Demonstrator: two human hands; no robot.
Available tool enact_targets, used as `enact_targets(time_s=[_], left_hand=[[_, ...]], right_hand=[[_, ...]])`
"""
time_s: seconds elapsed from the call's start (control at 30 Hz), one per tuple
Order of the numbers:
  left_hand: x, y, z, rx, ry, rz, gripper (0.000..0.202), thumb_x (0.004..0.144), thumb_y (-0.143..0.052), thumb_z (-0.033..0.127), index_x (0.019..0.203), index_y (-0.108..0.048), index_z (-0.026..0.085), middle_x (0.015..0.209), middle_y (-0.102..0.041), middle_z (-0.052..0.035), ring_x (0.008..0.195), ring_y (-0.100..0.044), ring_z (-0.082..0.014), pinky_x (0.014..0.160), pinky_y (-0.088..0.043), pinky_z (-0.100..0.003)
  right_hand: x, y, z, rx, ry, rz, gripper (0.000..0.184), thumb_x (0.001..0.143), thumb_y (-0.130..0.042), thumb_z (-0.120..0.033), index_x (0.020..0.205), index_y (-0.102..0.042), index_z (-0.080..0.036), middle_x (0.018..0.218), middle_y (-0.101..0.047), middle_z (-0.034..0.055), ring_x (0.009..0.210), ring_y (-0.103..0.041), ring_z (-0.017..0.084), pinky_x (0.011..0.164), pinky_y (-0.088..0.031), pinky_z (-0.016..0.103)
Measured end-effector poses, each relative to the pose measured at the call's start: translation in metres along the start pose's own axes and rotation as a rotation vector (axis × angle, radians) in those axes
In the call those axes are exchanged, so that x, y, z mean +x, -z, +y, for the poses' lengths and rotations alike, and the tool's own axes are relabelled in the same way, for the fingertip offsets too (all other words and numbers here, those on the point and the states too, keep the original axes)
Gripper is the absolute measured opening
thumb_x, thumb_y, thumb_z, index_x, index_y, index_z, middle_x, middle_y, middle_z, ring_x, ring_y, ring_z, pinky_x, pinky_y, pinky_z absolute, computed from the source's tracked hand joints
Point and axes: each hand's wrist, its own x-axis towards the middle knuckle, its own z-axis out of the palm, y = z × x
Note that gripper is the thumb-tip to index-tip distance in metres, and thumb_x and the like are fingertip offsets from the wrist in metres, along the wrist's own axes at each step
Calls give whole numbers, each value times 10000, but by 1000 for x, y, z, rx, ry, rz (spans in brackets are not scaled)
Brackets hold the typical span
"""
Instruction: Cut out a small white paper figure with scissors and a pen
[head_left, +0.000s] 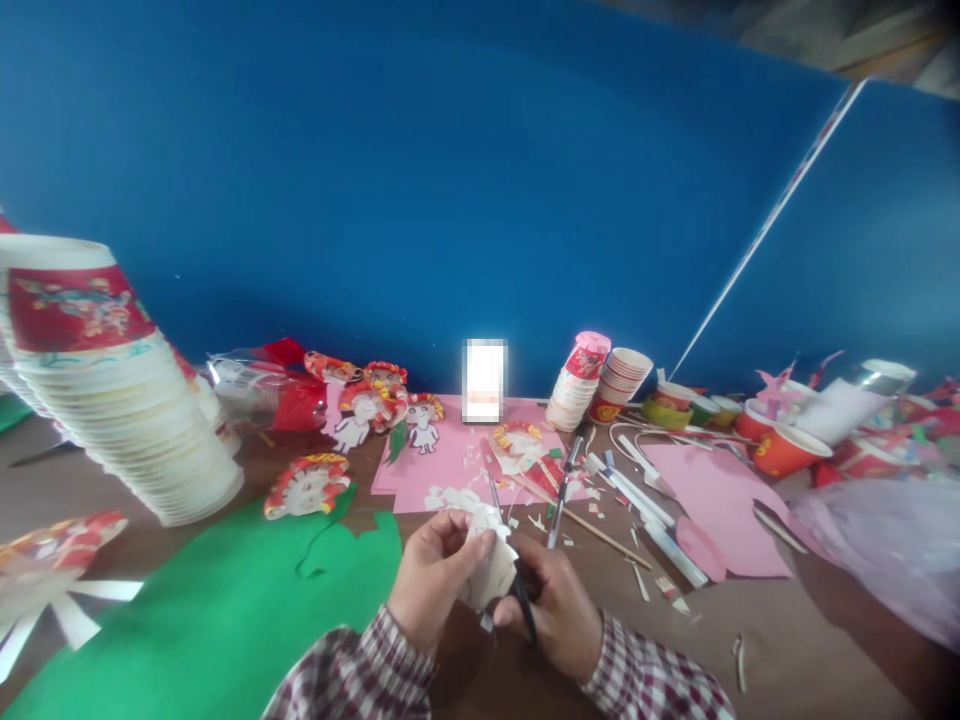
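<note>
Near the front of the table, my left hand (439, 570) pinches a small white paper piece (491, 570) between thumb and fingers. My right hand (559, 605) is closed round the dark handles of a pair of scissors (525, 598), right beside the paper. The scissor blades are mostly hidden by the paper and my fingers. Beyond my hands lie pink paper sheets (420, 490) strewn with white scraps. Paper figures (423, 425) with red and yellow patterned tops lie on the far left of the pink sheets.
A tall stack of paper cups (142, 420) leans at the left, near green paper (247, 600). Further back stand shorter cup stacks (577, 385). A pen (559, 510), a wooden stick (600, 530) and glue sticks (660, 540) lie right of centre. A plastic bag (877, 550) sits at far right.
</note>
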Motion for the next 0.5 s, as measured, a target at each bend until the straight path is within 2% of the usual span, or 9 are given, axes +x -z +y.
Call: enact_targets(time_s=[0.5], left_hand=[[0, -1, 1, -1, 9, 2, 308, 515, -805, 280, 648, -570, 133, 565, -621, 9, 499, -541, -89, 491, -408, -189]], right_hand=[[-1, 2, 4, -109, 12, 20, 559, 635, -645, -612, 943, -588, -150, 740, -538, 23, 669, -487, 158, 635, -445, 240]])
